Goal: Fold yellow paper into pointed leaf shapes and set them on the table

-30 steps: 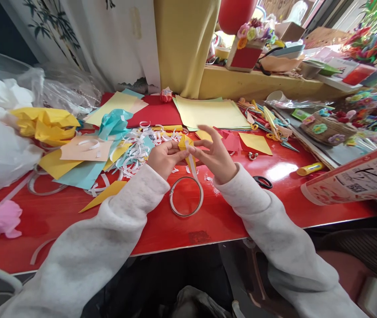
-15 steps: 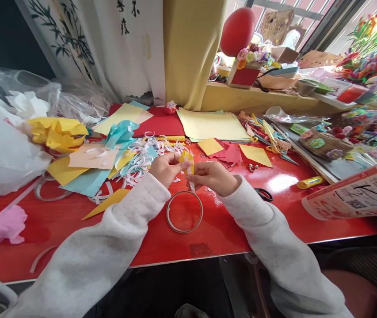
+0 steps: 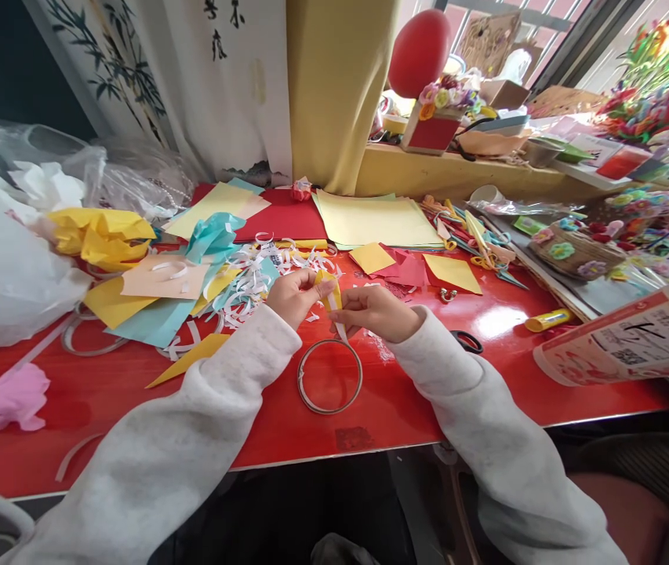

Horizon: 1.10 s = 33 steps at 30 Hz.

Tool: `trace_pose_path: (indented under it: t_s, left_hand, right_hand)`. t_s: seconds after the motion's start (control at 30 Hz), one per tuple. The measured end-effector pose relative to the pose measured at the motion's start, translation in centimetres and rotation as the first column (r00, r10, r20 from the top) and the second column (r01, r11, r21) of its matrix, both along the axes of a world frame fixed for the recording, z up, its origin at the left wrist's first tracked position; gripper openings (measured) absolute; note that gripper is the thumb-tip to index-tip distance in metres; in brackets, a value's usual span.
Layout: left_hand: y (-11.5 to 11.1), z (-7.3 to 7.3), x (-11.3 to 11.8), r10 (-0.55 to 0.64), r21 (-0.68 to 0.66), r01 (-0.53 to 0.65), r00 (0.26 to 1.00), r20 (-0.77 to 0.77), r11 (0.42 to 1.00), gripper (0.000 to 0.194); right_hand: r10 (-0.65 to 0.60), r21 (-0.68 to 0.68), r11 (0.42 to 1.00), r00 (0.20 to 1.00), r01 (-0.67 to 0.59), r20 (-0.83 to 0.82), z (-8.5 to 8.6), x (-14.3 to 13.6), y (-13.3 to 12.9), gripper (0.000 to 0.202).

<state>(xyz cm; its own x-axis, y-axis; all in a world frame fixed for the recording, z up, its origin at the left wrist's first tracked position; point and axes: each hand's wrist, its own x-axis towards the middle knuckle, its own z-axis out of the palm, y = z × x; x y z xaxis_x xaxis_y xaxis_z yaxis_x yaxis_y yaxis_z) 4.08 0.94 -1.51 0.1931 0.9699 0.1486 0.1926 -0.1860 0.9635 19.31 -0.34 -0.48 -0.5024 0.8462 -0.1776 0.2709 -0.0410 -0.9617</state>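
A glossy red counter (image 3: pixel 275 439) runs to a yellow curtain (image 3: pixel 339 102) and a bamboo-painted hanging (image 3: pixel 240 94) beyond its back edge; right of these, a windowsill (image 3: pixel 463 169) stands under a window. On the sill, a red-and-white box (image 3: pixel 433 135) carries flowers (image 3: pixel 443 97). By the counter's back right corner sits a flower-trimmed basket (image 3: pixel 578 255); a labelled cup (image 3: pixel 622 341) tilts near the right edge. A white bag (image 3: pixel 8 275) bulges at the left end. Near the front edge's middle, the left hand (image 3: pixel 294 298) pinches folded yellow paper (image 3: pixel 334 300), the right hand (image 3: pixel 376 312) a white strip (image 3: pixel 342 333) leading to a ring-shaped roll (image 3: pixel 300 384).
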Motion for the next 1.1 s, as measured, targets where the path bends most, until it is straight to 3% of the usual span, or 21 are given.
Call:
trace_pose_path:
  t_s: [0.1,0.3,0.37,0.47,0.63,0.87,1.1]
  left_hand:
    - [0.1,0.0,0.0,-0.030,-0.022,0.030,1.000,0.006,0.999,0.033]
    - [0.1,0.3,-0.1,0.145,0.012,-0.145,0.989,-0.027,0.989,0.038]
    - [0.1,0.2,0.1,0.073,-0.012,-0.072,0.994,0.077,0.997,0.040]
    - [0.2,0.0,0.5,-0.075,-0.078,0.094,0.972,0.223,0.992,0.047]
    - [0.0,-0.4,0.9,-0.293,-0.129,0.315,0.942,0.161,0.940,0.041]
    - [-0.3,-0.8,1.1,-0.232,-0.010,0.233,0.971,0.061,0.972,0.033]
    - [-0.5,-0.3,1.0,-0.283,-0.075,0.303,0.938,0.199,0.950,0.033]
  right_hand:
    - [0.006,-0.012,1.000,1.000,-0.005,0.028,-0.2,0.0,0.0,0.025]
    - [0.093,-0.033,0.995,0.995,-0.094,-0.026,-0.1,-0.4,-0.4,0.024]
    - [0.079,-0.019,0.997,0.996,-0.080,-0.035,0.1,-0.3,-0.4,0.023]
    - [-0.040,0.056,0.997,0.993,0.046,-0.108,0.4,0.0,0.0,0.026]
    - [-0.266,0.163,0.928,0.904,0.334,-0.335,0.4,0.6,0.5,0.031]
    - [-0.326,0.402,0.806,0.893,0.434,-0.311,0.3,0.6,0.9,0.025]
    - [-0.285,0.333,0.856,0.898,0.396,-0.337,0.0,0.6,1.0,0.036]
